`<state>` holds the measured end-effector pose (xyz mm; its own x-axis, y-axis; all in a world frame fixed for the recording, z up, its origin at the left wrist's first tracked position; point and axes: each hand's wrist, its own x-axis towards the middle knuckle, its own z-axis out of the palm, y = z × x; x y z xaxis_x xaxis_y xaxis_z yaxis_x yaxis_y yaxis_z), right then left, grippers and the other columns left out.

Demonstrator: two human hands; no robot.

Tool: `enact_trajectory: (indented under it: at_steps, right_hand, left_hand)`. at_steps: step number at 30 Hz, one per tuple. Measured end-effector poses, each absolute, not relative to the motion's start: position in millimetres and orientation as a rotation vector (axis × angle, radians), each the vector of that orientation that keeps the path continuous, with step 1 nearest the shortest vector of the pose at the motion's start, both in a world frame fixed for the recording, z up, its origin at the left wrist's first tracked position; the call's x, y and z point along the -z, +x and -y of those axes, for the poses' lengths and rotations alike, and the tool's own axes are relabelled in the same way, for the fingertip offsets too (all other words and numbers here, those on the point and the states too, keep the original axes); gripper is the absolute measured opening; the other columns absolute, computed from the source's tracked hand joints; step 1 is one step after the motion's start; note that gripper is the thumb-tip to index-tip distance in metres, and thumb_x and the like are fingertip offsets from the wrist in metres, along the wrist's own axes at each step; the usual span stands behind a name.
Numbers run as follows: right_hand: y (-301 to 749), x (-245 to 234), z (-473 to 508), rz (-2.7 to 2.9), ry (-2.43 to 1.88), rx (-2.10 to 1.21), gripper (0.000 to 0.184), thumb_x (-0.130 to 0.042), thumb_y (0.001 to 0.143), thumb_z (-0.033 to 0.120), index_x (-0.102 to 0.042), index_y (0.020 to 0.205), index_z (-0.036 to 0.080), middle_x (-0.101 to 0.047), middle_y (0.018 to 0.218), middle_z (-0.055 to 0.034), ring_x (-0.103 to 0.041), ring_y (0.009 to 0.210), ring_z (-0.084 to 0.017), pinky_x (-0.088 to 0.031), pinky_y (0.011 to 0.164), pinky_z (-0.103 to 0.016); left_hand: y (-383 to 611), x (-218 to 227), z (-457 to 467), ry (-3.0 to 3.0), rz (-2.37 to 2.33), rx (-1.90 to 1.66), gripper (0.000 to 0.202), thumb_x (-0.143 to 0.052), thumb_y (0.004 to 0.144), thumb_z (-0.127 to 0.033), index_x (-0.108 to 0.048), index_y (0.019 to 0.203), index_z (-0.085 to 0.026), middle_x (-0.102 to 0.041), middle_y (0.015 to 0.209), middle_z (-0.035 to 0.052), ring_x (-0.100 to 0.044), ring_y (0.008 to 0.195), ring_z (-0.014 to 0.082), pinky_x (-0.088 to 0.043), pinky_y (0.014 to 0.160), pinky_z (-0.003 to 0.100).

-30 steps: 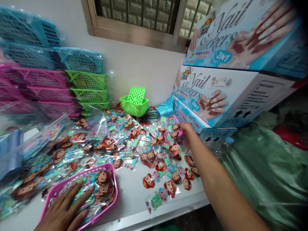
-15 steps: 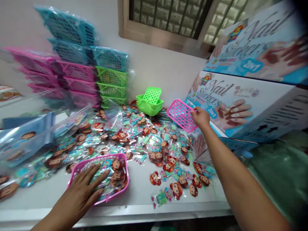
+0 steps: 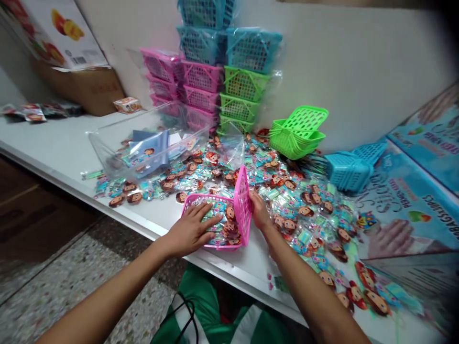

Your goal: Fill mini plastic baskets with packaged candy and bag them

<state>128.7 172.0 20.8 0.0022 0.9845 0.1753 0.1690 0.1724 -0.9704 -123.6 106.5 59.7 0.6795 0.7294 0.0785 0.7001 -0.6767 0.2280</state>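
Note:
Near the front edge of the table sits a pink plastic basket (image 3: 211,246) filled with small clear packets (image 3: 229,224) printed with cartoon doll heads. My left hand (image 3: 191,229) lies flat on the packets at the basket's left side, fingers spread. With my right hand (image 3: 258,210) I grip a pink perforated lid (image 3: 243,208), tilted nearly upright at the basket's right edge. My right fingertips are partly hidden behind the lid.
Loose doll packets (image 3: 287,222) spread over the white table (image 3: 60,153). Behind stand stacked filled baskets (image 3: 202,76), nested green baskets (image 3: 296,138) and blue baskets (image 3: 346,172). A clear plastic bin (image 3: 107,153) is left; a nail-sticker carton (image 3: 405,200) stands right.
My right hand has brought the pink lid from the right over to the basket and turned it upright. My left hand stays on the packets. The view has swung left and down.

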Motion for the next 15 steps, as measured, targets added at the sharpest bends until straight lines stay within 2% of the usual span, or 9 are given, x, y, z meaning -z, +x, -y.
enact_trajectory:
  at_steps: [4,7,11,13,15]
  right_hand:
    - [112.2,-22.8,-169.4,1.397,-1.227,-0.991,0.035,-0.035,0.089,0.051,-0.052,0.082,0.022,-0.055,0.076,0.0011,-0.051,0.07,-0.015,-0.042,0.069,-0.028]
    - [102.8,-29.0,-168.1,1.406,-1.243,-0.967,0.033,-0.035,0.09,0.052,-0.05,0.084,0.023,-0.052,0.074,0.003,-0.049,0.069,-0.014,-0.04,0.068,-0.027]
    - [94.4,-41.1,-163.8,1.53,-1.332,-0.86,0.033,-0.033,0.092,0.05,-0.051,0.087,0.023,-0.055,0.075,0.0025,-0.052,0.071,-0.015,-0.039,0.067,-0.027]
    - [90.4,-46.9,-160.8,1.691,-1.405,-0.747,0.032,-0.03,0.094,0.047,-0.052,0.094,0.023,-0.057,0.077,0.0016,-0.054,0.072,-0.016,-0.039,0.067,-0.027]
    - [86.2,-50.9,-158.9,1.888,-1.389,-0.615,0.031,-0.031,0.095,0.042,-0.053,0.104,0.023,-0.062,0.087,-0.0012,-0.056,0.081,-0.017,-0.041,0.073,-0.029]
  left_hand:
    - [-123.1,-60.5,-107.9,2.684,-1.152,-0.272,0.051,-0.039,0.09,-0.046,-0.032,0.14,-0.035,-0.024,0.151,0.0085,-0.02,0.138,0.0327,-0.022,0.108,0.054]
    - [-122.0,-63.2,-107.8,2.657,-1.142,-0.322,0.048,-0.041,0.09,-0.044,-0.04,0.136,-0.033,-0.03,0.149,0.0088,-0.024,0.136,0.0336,-0.023,0.107,0.056]
    - [-123.0,-63.2,-106.4,2.61,-1.111,-0.396,0.039,-0.045,0.088,-0.041,-0.055,0.124,-0.027,-0.047,0.137,0.0098,-0.035,0.13,0.0329,-0.025,0.106,0.055]
    - [-125.4,-56.8,-106.4,2.535,-1.054,-0.464,0.033,-0.046,0.088,-0.039,-0.062,0.113,-0.027,-0.058,0.125,0.0068,-0.045,0.122,0.029,-0.029,0.105,0.05]
    - [-128.0,-46.4,-107.5,2.405,-0.995,-0.573,0.027,-0.049,0.085,-0.039,-0.067,0.102,-0.027,-0.067,0.111,0.0031,-0.054,0.111,0.0245,-0.036,0.102,0.044]
